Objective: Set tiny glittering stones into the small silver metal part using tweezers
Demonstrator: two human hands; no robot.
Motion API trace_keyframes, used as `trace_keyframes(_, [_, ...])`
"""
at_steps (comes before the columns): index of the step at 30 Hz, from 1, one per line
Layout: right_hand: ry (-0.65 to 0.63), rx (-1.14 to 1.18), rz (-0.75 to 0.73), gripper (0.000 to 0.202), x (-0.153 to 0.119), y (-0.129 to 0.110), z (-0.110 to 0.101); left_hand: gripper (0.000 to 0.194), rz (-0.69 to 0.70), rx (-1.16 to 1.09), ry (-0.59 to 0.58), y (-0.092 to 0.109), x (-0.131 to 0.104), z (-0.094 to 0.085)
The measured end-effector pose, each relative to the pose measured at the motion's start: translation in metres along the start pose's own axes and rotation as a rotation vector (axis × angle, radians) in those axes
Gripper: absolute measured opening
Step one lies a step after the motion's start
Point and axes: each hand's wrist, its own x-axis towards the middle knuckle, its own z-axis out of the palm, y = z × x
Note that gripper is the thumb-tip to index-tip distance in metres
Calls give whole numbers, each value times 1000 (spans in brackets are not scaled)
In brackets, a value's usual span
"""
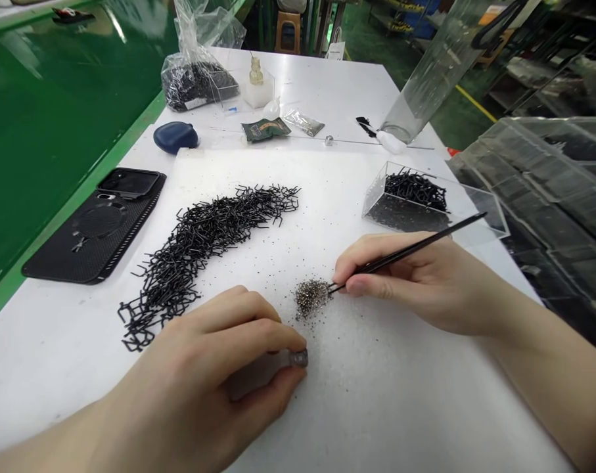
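Between thumb and index finger, my left hand (pixel 229 355) pinches a small grey cylindrical piece (pixel 299 358) just above the white table. My right hand (pixel 406 279) grips black tweezers (pixel 416 248) like a pen. Their tips touch the right edge of a little pile of tiny metallic parts (pixel 311 299). I cannot tell whether the tips hold a part. Beyond my left hand lies a long heap of bent black pieces (pixel 204 240). Some tiny parts are scattered around the pile.
A clear box (pixel 376 197) of black pieces stands beyond my right hand. At left lies a black phone (pixel 100 223), with a dark blue rounded object (pixel 175 136) behind it. A plastic bag (pixel 194 79), small bottle (pixel 256 71) and clear tube (pixel 426 72) are farther back. Clear bins (pixel 564 197) line the right.
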Motion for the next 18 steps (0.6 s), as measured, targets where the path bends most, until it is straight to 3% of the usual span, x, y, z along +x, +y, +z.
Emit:
trace_keyframes(6, [1, -15, 1, 3, -2, -1, 1, 26, 3, 4, -1, 1, 3, 2])
trace_keyframes(18, [4, -57, -9, 12, 0, -4, 0, 26, -11, 5, -8, 3, 0, 0])
